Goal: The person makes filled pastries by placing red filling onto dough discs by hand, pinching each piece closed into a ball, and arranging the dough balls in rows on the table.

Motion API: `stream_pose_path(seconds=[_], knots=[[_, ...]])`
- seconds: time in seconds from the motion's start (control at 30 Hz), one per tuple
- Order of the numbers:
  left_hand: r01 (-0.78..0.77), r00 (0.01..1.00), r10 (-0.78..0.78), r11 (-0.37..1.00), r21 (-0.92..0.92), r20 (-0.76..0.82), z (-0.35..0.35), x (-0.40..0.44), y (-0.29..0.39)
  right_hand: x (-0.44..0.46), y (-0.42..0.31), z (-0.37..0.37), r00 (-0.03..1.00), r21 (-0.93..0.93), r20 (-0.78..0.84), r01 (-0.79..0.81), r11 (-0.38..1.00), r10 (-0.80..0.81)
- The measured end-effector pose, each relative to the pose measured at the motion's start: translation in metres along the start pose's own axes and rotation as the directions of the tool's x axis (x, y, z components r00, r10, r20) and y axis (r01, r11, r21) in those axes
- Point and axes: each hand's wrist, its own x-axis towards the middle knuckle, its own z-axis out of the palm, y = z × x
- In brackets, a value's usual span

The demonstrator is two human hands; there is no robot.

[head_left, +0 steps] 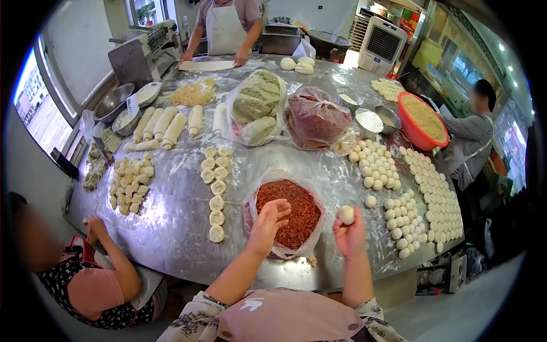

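One round, cream-white dough ball (346,215) is pinched in my right hand (350,232) above the flour-streaked steel tabletop (176,236), toward its near edge. I judge it light, soft, easily dented, best cupped around its sides. My left hand (268,226), fingers outstretched, hovers over crumbly red-brown filling (299,216) in a clear plastic bag (320,214). Past the far edge stands a person in a white apron (223,29).

one open bag of red filling (315,240) near, two big packed bags (256,97) farther off, one red basin (408,131), three other people (222,28), dough balls (370,201) too many to count lol
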Motion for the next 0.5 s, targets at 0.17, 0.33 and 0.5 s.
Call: stream_pose_path(seconds=[0.17,0.33,0.5], knots=[[0.109,0.993,-0.109,0.994,-0.004,-0.039,0.002,-0.001,0.000,-0.001,-0.029,-0.051,0.965,-0.126,-0.211,0.129,0.984,-0.154],[0.164,0.985,-0.165,0.986,-0.008,-0.051,0.002,0.006,-0.006,-0.004,-0.039,-0.076,0.891,-0.343,-0.344,0.175,0.923,-0.297],[0.179,0.979,-0.177,0.984,0.012,-0.105,0.001,0.015,-0.006,0.009,-0.046,-0.104,0.802,-0.718,-0.418,-0.003,0.696,-0.427]])
